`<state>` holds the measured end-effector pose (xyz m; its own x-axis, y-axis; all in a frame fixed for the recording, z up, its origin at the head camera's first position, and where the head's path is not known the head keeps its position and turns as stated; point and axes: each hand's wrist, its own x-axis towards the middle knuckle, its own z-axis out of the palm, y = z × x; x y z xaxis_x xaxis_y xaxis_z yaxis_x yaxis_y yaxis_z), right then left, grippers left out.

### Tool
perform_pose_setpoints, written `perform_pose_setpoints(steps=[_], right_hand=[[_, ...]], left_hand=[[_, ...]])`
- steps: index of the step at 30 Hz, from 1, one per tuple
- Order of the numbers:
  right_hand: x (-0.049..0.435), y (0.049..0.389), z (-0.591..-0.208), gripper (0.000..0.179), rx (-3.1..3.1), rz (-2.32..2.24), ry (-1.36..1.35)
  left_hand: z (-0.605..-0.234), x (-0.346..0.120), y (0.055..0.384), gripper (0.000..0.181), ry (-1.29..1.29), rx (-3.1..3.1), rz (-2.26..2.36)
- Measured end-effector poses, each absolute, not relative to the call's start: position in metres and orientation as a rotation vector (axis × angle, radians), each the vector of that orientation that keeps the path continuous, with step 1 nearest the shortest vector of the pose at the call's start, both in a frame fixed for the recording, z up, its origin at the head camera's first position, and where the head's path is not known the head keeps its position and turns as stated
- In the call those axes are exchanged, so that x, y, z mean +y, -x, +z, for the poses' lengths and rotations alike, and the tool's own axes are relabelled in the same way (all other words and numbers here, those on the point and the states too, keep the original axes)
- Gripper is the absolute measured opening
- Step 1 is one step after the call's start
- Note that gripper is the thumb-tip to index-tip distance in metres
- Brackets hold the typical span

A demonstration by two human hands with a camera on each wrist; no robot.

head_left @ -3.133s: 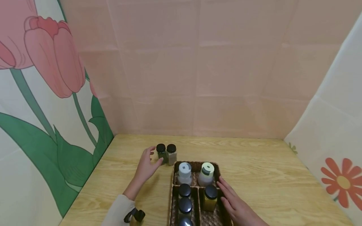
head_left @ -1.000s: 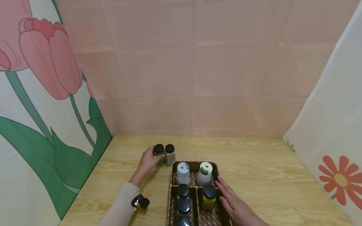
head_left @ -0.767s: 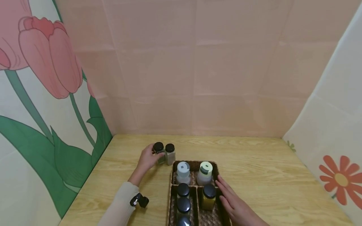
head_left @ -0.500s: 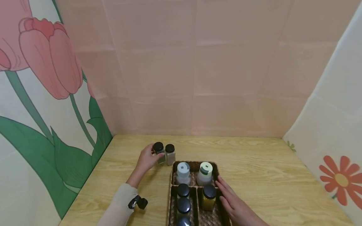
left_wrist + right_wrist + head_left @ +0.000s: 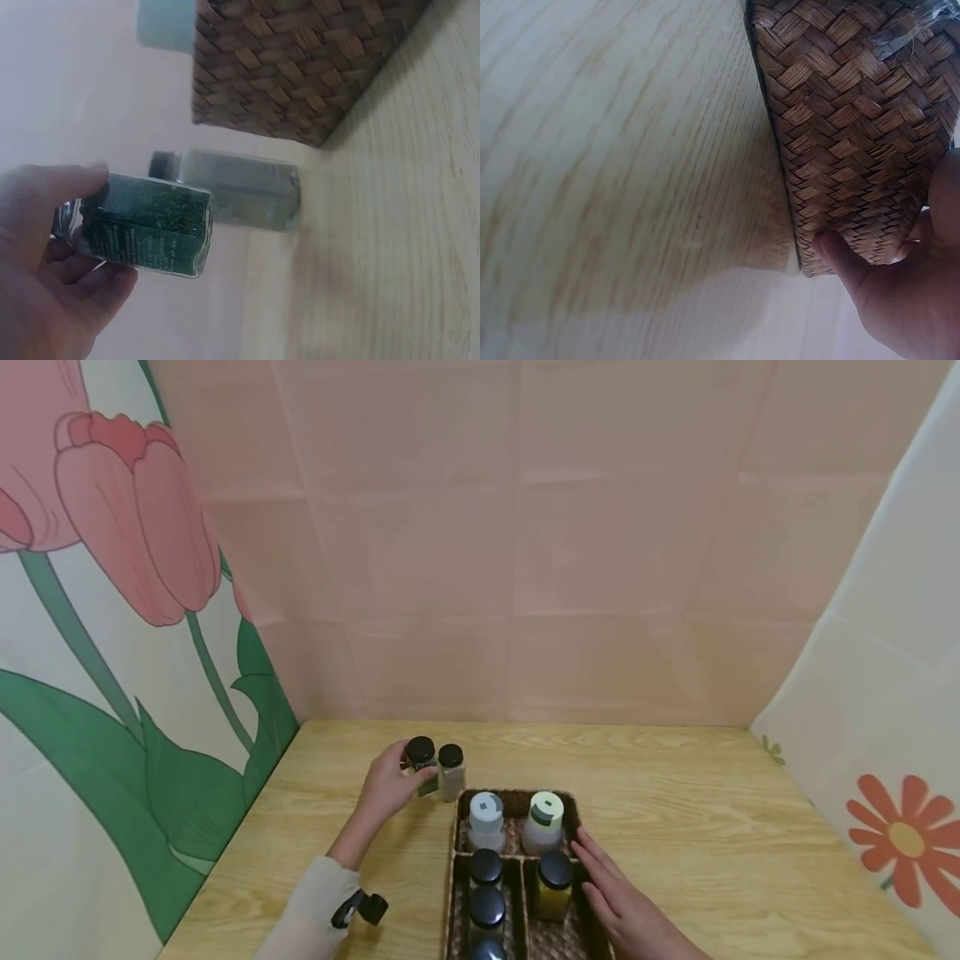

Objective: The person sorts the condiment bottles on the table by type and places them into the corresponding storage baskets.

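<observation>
Between the thumb and fingers of my left hand is a spice jar of green dried herbs with a black lid. The left wrist view shows its base raised off the table. A second spice jar with pale contents and a black lid stands just to its right, behind it in the left wrist view. My right hand rests along the right outer side of a brown woven basket, its fingers fairly straight. One finger lies against the weave in the right wrist view.
The divided basket holds a white-capped bottle and a pale-green-capped bottle in its back section. Several black-lidded jars line the front left compartment. A yellow jar stands in the front right one. A wall sheet hangs behind the wooden table.
My left hand was beside the herb jar with fingers apart; it then took hold of the jar and raised it slightly. My right hand has stayed on the basket's side.
</observation>
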<state>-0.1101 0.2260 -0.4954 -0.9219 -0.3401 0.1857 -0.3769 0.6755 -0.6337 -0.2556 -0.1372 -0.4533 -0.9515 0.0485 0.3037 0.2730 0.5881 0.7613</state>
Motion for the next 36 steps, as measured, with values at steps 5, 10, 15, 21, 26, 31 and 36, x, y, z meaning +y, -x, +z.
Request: perform_pose_setpoints(steps=[5, 10, 15, 21, 26, 31, 36], right_hand=[[0.226, 0.11, -0.496, 0.051, -2.797, 1.065, -0.622], [0.226, 0.11, -0.496, 0.051, -2.811, 1.048, -0.612], [0.226, 0.111, -0.495, 0.051, -2.862, 1.068, -0.59], [0.227, 0.111, -0.497, 0.051, -2.797, 1.077, -0.631], [0.226, 0.112, -0.496, 0.051, -2.836, 1.083, -0.607], [0.226, 0.113, -0.495, 0.051, -2.874, 1.067, -0.59], [0.227, 0.113, -0.497, 0.051, -2.834, 1.067, -0.612]], left_hand=[[-0.445, -0.135, 0.249, 0.049, 0.29, -2.551, -1.278], [-0.437, -0.132, 0.241, 0.055, 0.302, -2.562, -1.241], [-0.43, -0.128, 0.235, 0.058, 0.311, -2.563, -1.255], [-0.422, -0.124, 0.229, 0.057, 0.356, -2.522, -1.293], [-0.416, -0.12, 0.222, 0.056, 0.385, -2.507, -1.304], [-0.409, -0.115, 0.215, 0.056, 0.403, -2.501, -1.297], [-0.404, -0.112, 0.211, 0.053, 0.441, -2.479, -1.275]])
